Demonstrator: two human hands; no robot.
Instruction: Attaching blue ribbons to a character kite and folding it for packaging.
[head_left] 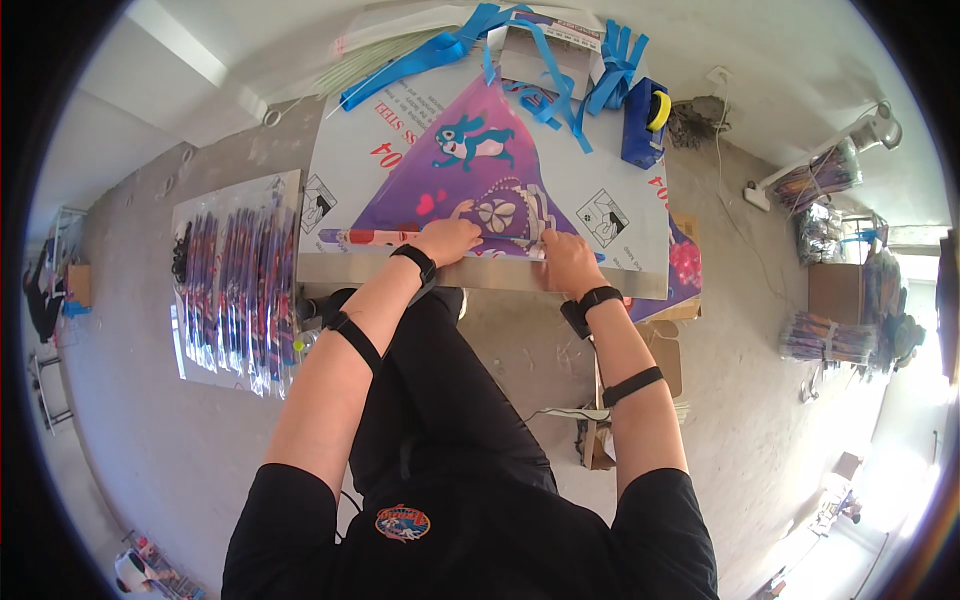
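A purple triangular kite (483, 150) lies on the table in front of me, printed with a teal cartoon animal and pink hearts. Along its near side the material forms a narrow rolled band (370, 237), close to the table's front edge. My left hand (452, 238) is bent over this band, with its fingers on the printed material. Farther right, my right hand (570, 263) grips the near edge of the kite with curled fingers. Blue ribbon (420, 65) lies beyond the kite's tip.
A blue tape dispenser (643, 125) with yellow tape stands at the table's far right, near an open box (548, 55). Wrapped kites (235, 285) lie in a row on a board to the left. More bundles (828, 337) and a cardboard box (836, 292) are by the right wall.
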